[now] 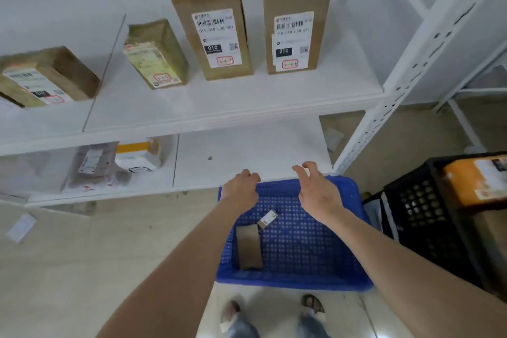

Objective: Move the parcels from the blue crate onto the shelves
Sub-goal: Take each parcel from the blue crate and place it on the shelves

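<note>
Two parcels lie in your blue crate (290,282) on the floor: a flat brown cardboard parcel (249,247) near its left wall and a small labelled box (267,219) just beyond it. Both your bare forearms reach forward over the crate. Your left hand (240,189) is above the far left corner, knuckles up and fingers curled in, seemingly on nothing, though blur hides the fingertips. Your right hand (318,195) hovers over the far rim, released, fingers spread and slightly bent. Just beyond them is the lower shelf (247,151). On the upper shelf (247,96) two tall labelled cartons (216,27) stand upright.
</note>
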The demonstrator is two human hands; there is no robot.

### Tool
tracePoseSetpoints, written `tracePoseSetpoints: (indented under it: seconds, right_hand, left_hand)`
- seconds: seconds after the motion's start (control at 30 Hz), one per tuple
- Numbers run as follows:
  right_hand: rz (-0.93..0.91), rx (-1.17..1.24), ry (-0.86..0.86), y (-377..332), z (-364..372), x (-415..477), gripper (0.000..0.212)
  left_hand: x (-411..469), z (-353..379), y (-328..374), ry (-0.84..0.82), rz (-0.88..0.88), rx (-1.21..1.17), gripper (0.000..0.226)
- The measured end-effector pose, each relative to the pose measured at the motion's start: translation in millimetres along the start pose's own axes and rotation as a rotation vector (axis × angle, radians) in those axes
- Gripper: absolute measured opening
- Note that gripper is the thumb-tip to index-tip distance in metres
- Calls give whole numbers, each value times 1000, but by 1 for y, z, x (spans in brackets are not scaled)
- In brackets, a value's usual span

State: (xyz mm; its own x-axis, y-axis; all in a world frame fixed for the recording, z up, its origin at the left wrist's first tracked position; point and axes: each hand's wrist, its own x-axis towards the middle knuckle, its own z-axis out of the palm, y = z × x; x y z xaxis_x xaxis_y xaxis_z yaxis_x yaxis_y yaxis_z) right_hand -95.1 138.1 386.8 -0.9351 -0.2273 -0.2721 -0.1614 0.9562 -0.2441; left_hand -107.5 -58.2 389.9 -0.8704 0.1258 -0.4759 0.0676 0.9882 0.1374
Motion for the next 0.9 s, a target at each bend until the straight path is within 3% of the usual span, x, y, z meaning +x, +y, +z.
tracePoseSetpoints:
  seconds: [0.23,0.43,0.5,0.67,0.8,0.9]
  right_hand:
    - [108,12,-260,42,138,31,73]
    - [225,151,-451,71,314,89,75]
    - [335,340,-490,76,369,110,76]
    - [791,1079,-462,86,501,165,76]
    - [893,1331,-476,93,575,198,68]
    - [887,1421,-524,99,605,211,49]
  left_hand:
    - [50,129,-7,-182,-160,-79,39]
    - [122,284,-25,-292,-206,-133,52]
    - [149,336,-32,-329,-225,-154,55]
    - [228,450,-59,-333,-280,-301,73]
    - [287,519,-74,-319,-268,-302,97]
    - [316,554,-75,-335,-272,-197,95]
